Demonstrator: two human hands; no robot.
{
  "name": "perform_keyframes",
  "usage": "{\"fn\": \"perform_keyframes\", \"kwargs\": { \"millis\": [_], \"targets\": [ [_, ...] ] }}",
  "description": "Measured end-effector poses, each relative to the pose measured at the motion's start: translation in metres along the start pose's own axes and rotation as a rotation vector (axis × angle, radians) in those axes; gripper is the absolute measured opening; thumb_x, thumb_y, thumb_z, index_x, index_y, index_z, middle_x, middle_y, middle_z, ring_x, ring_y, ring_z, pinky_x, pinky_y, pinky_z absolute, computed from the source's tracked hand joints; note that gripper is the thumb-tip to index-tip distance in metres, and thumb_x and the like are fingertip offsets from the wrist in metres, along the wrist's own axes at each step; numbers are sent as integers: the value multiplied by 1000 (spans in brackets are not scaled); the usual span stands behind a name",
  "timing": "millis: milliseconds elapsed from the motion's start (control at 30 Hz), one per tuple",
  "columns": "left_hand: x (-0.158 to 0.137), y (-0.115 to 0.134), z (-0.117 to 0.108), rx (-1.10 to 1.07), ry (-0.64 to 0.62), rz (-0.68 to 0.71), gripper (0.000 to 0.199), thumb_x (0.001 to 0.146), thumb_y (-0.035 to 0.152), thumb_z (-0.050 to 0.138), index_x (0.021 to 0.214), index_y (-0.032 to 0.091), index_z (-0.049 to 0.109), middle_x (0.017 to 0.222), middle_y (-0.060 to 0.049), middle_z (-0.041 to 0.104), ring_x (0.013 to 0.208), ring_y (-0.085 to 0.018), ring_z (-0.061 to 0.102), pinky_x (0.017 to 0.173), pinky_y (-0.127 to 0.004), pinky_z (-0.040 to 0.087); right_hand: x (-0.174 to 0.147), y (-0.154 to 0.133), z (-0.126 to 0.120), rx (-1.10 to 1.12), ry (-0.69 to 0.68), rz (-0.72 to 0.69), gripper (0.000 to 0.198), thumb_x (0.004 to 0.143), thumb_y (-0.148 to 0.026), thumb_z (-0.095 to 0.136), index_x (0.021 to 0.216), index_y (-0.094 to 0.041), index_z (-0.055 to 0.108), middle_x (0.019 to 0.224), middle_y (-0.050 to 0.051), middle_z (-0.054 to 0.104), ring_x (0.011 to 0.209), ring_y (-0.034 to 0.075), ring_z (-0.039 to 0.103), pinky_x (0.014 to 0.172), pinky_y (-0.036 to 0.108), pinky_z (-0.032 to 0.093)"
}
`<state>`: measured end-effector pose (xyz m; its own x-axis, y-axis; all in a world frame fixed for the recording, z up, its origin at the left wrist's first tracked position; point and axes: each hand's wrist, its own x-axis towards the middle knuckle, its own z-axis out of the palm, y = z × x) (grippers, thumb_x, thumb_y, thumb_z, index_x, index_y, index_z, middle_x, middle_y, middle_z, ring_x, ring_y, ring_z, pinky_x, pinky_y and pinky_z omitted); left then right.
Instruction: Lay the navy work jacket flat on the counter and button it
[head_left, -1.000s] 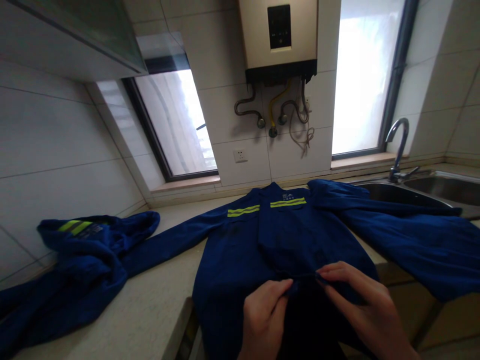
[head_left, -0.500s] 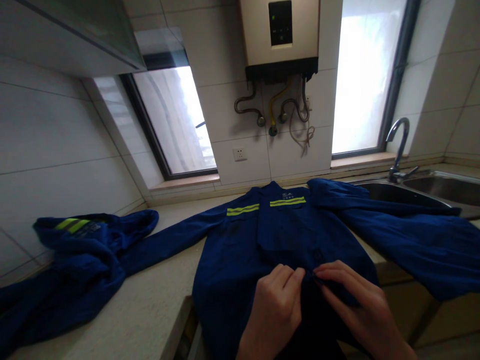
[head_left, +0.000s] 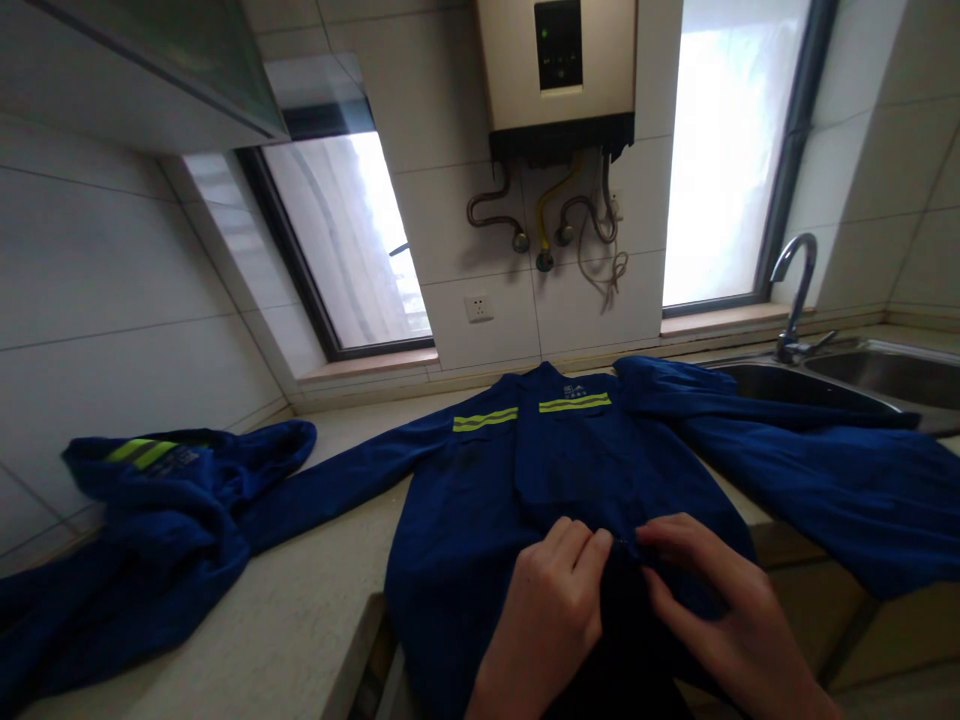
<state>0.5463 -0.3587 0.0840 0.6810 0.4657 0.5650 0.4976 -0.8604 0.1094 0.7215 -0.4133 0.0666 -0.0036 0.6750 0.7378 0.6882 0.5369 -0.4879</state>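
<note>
Gripping the blue jacket in the left hand; for the right hand, cannot tell whether pinching or touching. Spread beyond the fingers on the table, lost in darkness just below them.

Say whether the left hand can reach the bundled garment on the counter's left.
Probably yes: only the spread jacket and counter top lie between the left hand and the bundled garment. The hand seems to be pinching the jacket, though, so it would likely need to let go first.
</note>
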Motion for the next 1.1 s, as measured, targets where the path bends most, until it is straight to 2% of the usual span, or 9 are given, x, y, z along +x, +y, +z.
{"fn": "perform_keyframes", "kwargs": {
  "millis": [67,133,233,433,533,667,833,1000,1100],
  "targets": [
    [-1,-1,0,-12,26,10,28,86,6,40,109,15,54,86,-6,59,78,-18,54,63,-30,51,0,-2,-2,49,55,30,16,79,-16,59,94,-21,61,94,3,64,83,14,65,74,19,56],
    [-2,-2,1,-11,32,40,27,86,6,41,108,14,54,85,-6,59,77,-18,55,63,-30,51,-1,-1,-1,40,111,-9,11,79,-16,60,88,-21,63,92,3,65,82,14,65,73,19,56],
    [-2,-3,4,24,80,114,23,87,8,41,106,12,54,82,-6,59,76,-18,56,63,-30,52,-6,4,1,-17,124,-98,17,80,-14,60,94,-21,64,96,4,64,84,15,65,76,21,56],
    [-1,-9,13,148,291,273,27,87,6,32,102,7,55,78,-9,62,72,-17,59,55,-26,52,-9,11,3,-115,127,-191,24,80,-11,58,102,-19,65,99,7,64,87,16,65,80,23,56],
    [-3,-9,21,120,366,235,25,86,6,38,104,7,54,79,-10,63,71,-17,60,54,-25,52,-5,9,6,-128,153,-187,18,80,-13,58,96,-18,65,96,7,65,83,16,66,78,23,57],
    [-8,-3,28,51,452,138,27,82,2,47,108,7,54,89,-10,65,83,-17,62,68,-26,55,1,6,8,-70,172,-131,10,80,-15,58,88,-19,64,88,6,65,78,15,65,71,22,57],
    [-8,3,27,-160,447,38,25,82,0,44,101,12,56,89,-8,63,81,-15,61,69,-25,53,6,3,7,37,113,-109,10,81,-13,56,89,-18,60,91,6,64,81,14,65,74,21,55],
    [-5,0,28,-155,429,70,25,84,3,38,99,14,55,85,-9,62,77,-15,60,62,-24,52,1,11,11,-3,83,-176,14,82,-13,56,94,-19,59,91,5,65,83,15,65,76,22,56],
    [-6,-5,32,-109,481,135,27,83,4,36,99,13,55,84,-9,62,76,-16,61,63,-25,52,-3,17,12,-86,75,-250,20,81,-14,57,100,-19,60,96,6,66,89,17,65,82,27,56]
  ]
}}
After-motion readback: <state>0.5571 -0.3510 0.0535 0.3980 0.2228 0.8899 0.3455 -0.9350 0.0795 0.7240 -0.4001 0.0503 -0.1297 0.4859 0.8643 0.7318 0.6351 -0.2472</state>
